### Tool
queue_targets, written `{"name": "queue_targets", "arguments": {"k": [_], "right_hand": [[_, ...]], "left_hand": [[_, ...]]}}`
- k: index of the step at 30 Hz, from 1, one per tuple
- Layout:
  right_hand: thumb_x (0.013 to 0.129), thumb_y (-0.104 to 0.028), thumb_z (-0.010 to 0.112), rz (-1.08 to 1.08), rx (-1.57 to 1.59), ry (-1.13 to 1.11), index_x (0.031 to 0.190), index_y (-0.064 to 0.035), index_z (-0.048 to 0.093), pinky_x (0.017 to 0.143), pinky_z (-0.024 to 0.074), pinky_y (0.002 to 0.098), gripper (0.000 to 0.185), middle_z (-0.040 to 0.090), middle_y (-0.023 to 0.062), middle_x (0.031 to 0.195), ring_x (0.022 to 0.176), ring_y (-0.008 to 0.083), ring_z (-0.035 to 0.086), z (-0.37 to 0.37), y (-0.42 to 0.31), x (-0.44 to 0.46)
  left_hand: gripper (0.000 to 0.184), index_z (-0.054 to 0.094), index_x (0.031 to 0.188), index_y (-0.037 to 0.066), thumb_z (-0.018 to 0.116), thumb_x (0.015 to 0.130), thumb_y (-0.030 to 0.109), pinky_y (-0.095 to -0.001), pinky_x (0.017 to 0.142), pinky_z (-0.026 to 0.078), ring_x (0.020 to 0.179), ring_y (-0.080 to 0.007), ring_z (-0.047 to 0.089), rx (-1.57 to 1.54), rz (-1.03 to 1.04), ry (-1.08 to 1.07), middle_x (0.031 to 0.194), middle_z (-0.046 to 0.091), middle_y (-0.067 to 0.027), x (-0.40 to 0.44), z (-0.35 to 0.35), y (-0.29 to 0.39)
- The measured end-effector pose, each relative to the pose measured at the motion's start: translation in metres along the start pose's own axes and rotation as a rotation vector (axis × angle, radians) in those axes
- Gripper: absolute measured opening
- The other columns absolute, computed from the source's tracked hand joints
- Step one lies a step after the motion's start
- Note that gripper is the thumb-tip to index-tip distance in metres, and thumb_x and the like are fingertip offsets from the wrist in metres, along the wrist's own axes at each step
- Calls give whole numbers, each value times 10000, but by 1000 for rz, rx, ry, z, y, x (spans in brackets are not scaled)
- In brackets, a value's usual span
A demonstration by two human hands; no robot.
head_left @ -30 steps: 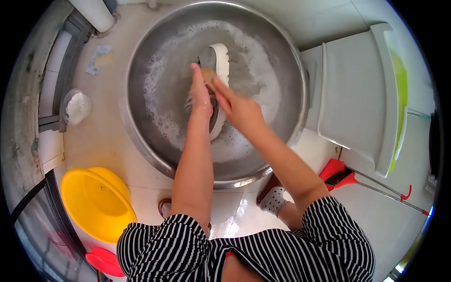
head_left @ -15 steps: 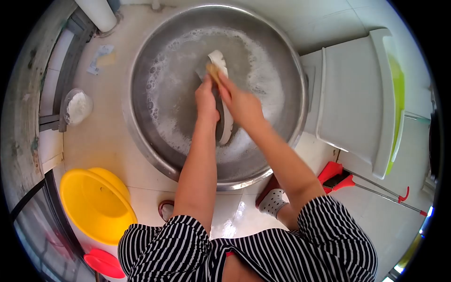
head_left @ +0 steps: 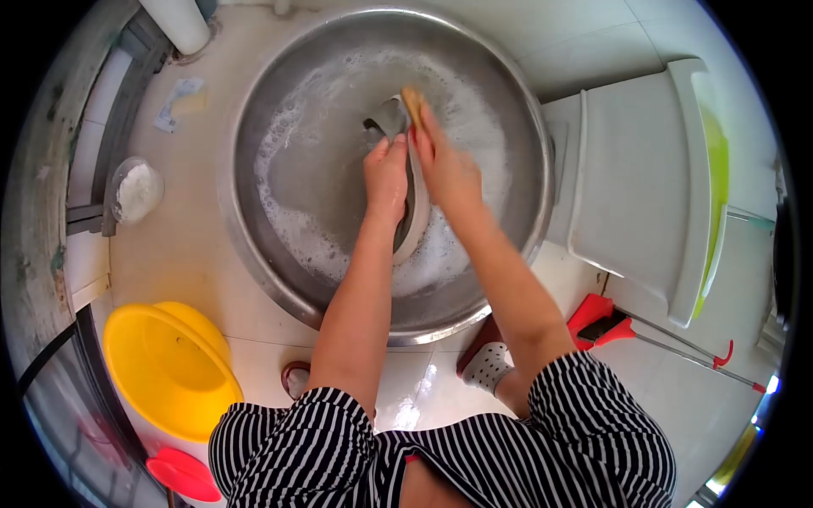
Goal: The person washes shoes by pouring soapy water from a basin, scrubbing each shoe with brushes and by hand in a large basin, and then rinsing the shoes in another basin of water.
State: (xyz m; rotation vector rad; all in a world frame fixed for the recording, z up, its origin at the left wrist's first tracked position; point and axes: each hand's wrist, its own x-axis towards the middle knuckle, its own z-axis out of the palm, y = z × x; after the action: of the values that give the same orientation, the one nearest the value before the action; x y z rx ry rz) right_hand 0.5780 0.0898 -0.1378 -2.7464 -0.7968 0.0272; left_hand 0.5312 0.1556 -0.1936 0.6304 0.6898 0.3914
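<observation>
Over the soapy water of a large round metal basin (head_left: 273, 286), my left hand (head_left: 387, 179) is closed around a grey shoe (head_left: 415, 234) with a pale sole. The shoe is tilted on its side, its sole toward the right and its toe and heel pointing away from and toward me. My right hand (head_left: 451, 173) grips a tan wooden scrub brush (head_left: 412, 103) against or just beside the sole near the far end. The bristles are hidden, so contact cannot be made out. White suds ring the cloudy water.
A yellow basin (head_left: 157, 364) and a red basin (head_left: 181, 476) stand at lower left. A tub of white powder (head_left: 136, 193) and a small packet (head_left: 179, 105) lie on the left. At right are a white bin-like container (head_left: 631, 182) and a red-headed broom (head_left: 598, 322).
The brush has moved right and slightly away from me along the shoe, now held more upright. My left hand and the shoe have shifted slightly right, and the shoe has turned somewhat.
</observation>
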Motion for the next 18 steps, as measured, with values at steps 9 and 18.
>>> {"name": "queue_targets", "arguments": {"k": [9,18], "right_hand": [[966,-282,407,211,660,84,1358,-114,456,766,494,382,430,653,170,998,858,320,642,-39,-16,19],[977,-315,388,35,378,315,1403,-139,388,678,497,401,461,660,193,946,731,345,641,-61,-17,31]], "left_hand": [[95,567,831,-20,549,861,68,-268,678,424,722,-186,511,797,685,-131,810,540,-87,1,3,14],[114,545,820,-40,505,750,-121,-299,734,424,817,-249,509,666,816,-262,872,519,-104,-19,26,17]]}}
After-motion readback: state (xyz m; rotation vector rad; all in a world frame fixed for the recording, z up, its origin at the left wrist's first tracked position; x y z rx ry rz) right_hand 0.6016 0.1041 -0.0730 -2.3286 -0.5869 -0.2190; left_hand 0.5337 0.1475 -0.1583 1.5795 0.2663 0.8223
